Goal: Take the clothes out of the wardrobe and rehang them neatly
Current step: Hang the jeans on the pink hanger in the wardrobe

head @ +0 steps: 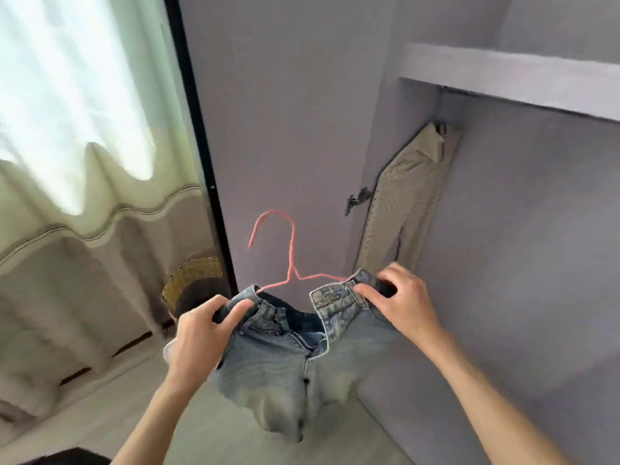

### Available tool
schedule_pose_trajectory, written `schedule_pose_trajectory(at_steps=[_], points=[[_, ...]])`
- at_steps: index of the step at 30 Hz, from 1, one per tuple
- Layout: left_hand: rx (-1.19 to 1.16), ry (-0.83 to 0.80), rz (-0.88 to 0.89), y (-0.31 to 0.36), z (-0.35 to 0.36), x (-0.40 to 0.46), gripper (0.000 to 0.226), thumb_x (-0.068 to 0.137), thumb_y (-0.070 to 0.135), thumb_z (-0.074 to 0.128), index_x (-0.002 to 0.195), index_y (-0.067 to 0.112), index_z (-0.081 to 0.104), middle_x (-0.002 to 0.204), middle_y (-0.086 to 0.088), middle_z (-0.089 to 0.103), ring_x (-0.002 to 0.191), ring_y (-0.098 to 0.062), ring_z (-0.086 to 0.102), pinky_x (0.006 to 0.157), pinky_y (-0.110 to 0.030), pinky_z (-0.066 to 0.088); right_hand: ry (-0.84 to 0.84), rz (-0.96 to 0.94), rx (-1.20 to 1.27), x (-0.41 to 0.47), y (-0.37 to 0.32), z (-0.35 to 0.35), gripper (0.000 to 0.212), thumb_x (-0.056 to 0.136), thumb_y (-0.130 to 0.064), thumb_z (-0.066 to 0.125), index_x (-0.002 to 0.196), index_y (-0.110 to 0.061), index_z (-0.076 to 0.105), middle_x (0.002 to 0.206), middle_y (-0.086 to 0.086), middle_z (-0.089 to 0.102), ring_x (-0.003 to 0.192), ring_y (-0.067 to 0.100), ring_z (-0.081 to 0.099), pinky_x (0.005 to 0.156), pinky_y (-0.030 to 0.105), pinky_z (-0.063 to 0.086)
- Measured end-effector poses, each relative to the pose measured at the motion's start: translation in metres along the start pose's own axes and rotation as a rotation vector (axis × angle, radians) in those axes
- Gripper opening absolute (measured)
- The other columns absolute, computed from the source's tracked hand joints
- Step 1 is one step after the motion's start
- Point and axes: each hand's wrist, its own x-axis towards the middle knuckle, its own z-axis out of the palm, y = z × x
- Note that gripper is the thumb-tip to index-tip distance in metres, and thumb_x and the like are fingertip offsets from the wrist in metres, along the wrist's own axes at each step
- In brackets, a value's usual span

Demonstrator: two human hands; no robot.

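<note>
Left hand (201, 333) and right hand (401, 302) each pinch one end of the jeans (295, 364) waistband (fly open), held in front of the wardrobe (536, 229). Pink hanger (290, 263) sits threaded into the waistband; spotted shirt (406, 199) hangs inside.

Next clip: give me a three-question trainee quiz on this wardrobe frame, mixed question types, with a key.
1. True or false: the pink wire hanger is hooked on a rail.
2. What do the left hand and right hand hold?
3. The beige dotted garment hangs: A) inside the grey wardrobe, B) by the white curtain.

Key:
1. False; its hook is free in the air.
2. Each has a grip on one end of the waistband of the faded blue denim jeans at the hanger's arms.
3. A.
</note>
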Motion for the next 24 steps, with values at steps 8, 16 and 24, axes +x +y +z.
schedule_pose_trajectory(at_steps=[8, 16, 24], points=[[-0.109, -0.171, 0.229, 0.103, 0.075, 0.095, 0.050, 0.083, 0.047, 0.060, 0.065, 0.001, 0.056, 0.048, -0.008, 0.043, 0.052, -0.025, 0.041, 0.051, -0.032, 0.031, -0.039, 0.267, -0.330, 0.040, 0.040, -0.099, 0.051, 0.079, -0.062, 0.052, 0.060, -0.020, 0.032, 0.058, -0.005, 0.039, 0.056, 0.012, 0.039, 0.054, 0.028, 0.030], [-0.167, -0.352, 0.468, 0.194, 0.147, 0.186, 0.044, 0.086, 0.043, 0.058, 0.064, 0.007, 0.049, 0.052, -0.003, 0.040, 0.053, -0.019, 0.038, 0.050, -0.021, 0.029, 0.012, 0.457, -0.040, 0.063, 0.059, -0.161, 0.033, 0.087, -0.032, 0.062, 0.059, -0.022, 0.046, 0.054, -0.010, 0.039, 0.050, 0.006, 0.033, 0.055, 0.023, 0.026], [-0.189, -0.704, 0.603, 0.225, 0.213, 0.204, 0.039, 0.093, 0.019, 0.053, 0.130, 0.005, 0.050, 0.132, -0.011, 0.051, 0.125, -0.025, 0.044, 0.099, -0.025, 0.031, 0.342, 0.767, -0.040, 0.049, 0.108, -0.145, 0.042, 0.084, -0.026, 0.067, 0.054, -0.013, 0.041, 0.050, -0.003, 0.033, 0.049, 0.012, 0.028, 0.051, 0.026, 0.023]])
